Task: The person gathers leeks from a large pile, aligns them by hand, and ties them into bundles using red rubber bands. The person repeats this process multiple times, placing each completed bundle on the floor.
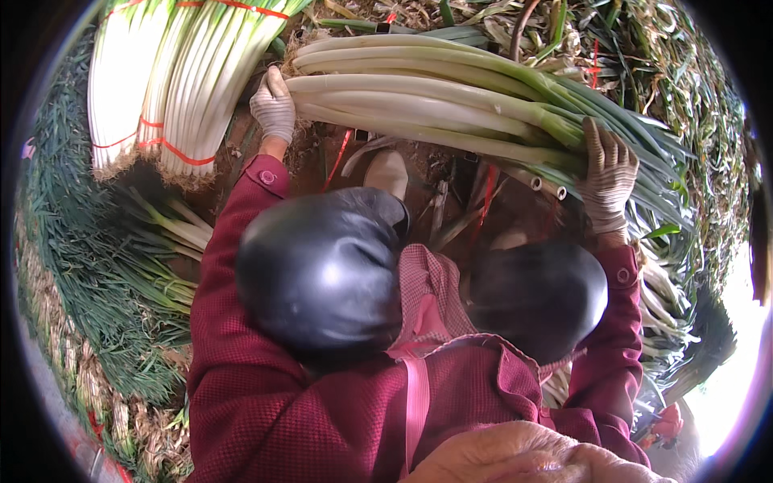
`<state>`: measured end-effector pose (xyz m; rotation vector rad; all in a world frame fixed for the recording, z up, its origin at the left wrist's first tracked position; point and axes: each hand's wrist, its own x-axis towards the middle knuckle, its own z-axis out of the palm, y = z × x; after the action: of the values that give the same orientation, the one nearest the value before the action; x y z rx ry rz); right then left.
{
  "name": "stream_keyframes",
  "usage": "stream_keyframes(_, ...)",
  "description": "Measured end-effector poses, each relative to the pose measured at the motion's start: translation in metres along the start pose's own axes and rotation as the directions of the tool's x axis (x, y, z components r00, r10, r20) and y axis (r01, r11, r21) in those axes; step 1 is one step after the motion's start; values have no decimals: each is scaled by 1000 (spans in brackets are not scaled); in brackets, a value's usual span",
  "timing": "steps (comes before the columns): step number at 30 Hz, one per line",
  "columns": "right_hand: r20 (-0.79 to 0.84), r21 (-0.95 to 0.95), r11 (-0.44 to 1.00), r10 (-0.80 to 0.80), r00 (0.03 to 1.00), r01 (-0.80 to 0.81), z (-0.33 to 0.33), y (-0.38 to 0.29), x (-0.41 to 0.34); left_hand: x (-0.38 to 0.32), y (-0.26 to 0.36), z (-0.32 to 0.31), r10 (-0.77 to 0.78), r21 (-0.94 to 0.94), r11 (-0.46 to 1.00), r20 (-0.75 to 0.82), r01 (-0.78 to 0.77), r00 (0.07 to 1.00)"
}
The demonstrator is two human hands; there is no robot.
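Note:
A loose bunch of long white-stemmed green onions (416,96) lies crosswise in front of me, over metal tubes (546,184). My left hand (273,108), in a striped glove, is at the root end, its thumb up against the roots; its grip is partly hidden. My right hand (607,175), gloved too, lies over the green leaves where they leave the stems, fingers spread across them. Red ties (488,193) hang below the bunch, between my knees. Upper left, several bundles of white onions (199,102) lie bound with red bands (187,158), roots towards me.
Green onion leaves (78,241) are heaped along the left, with some loose stems (187,232) beside my left sleeve. Dry leaf waste (706,163) is piled at the upper right. More onions (661,296) lie beyond my right sleeve. My shoe (386,174) is just below the bunch.

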<state>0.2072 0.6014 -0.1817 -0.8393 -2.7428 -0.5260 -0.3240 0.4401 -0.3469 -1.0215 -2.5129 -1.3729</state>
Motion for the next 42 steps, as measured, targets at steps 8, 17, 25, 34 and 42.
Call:
stream_keyframes(8, 221, 223, 968, -165, 961, 115, -20, 3, 12, 1, -25, 8, 68, 8, 998, 110, -70, 992)
stream_keyframes(17, 299, 273, 948, -244, 922, 163, -10, 20, 17, 1, -22, -2, 253, 55, 964, 116, -261, 960)
stream_keyframes(25, 280, 245, 954, -242, 929, 175, -9, 17, 14, -7, -19, 2, -66, -155, 985, 73, 77, 995)
stream_keyframes(34, 246, 281, 948, -219, 944, 147, -10, 9, 19, -12, 1, 0, 98, 58, 993, 17, -99, 995)
stream_keyframes(42, 155, 276, 954, -161, 975, 114, 1, 6, 11, -46, 83, 31, 741, -212, 662, 336, -719, 582)
